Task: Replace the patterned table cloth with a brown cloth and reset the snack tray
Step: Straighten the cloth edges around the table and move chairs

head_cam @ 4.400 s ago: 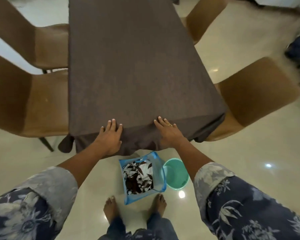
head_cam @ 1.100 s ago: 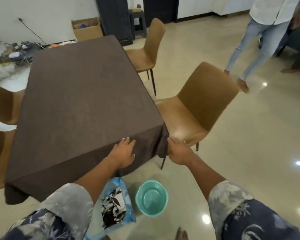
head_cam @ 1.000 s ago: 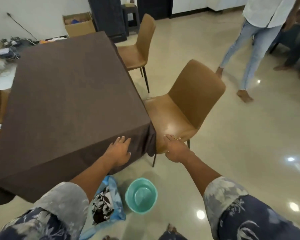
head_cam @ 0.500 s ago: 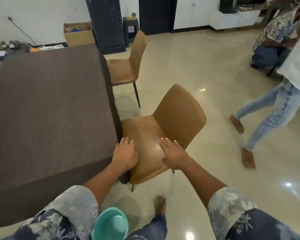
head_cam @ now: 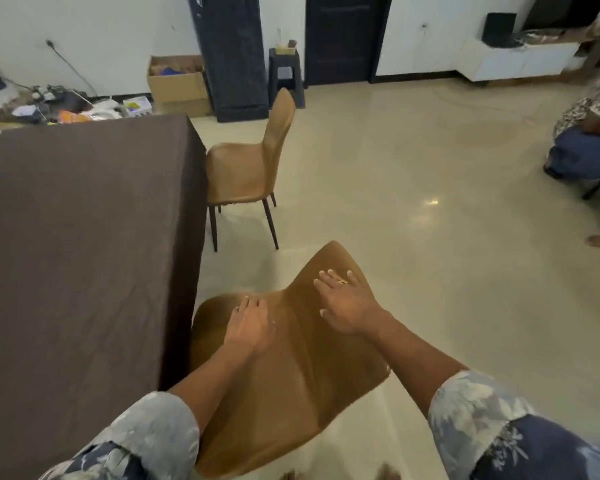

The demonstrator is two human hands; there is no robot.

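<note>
Item 1, far left: desk (head_cam: 84, 306), fully draped in the brown cloth (head_cam: 84, 220), its overhang falling down the near right side. No patterned cloth shows on it.

Item 2: left hand (head_cam: 248, 325), flat and open, fingers extended, over the seat of the near tan chair (head_cam: 284, 375); whether the palm touches cannot be told.

Item 3: right hand (head_cam: 343, 303), likewise an open grip clasping nothing, spread over the chair's backrest (a ring shows on one finger).

Item 4, beyond: second tan chair (head_cam: 246, 168), standing beside the desk's right edge.

Step in hand, as judged: cloth swap done; the chair is being straightened or passed on the way to the snack tray. Next move calls for locating that tray.

Not visible: the snack tray and the patterned cloth. Cut off: the near chair's legs, a seated person at far right.
</note>
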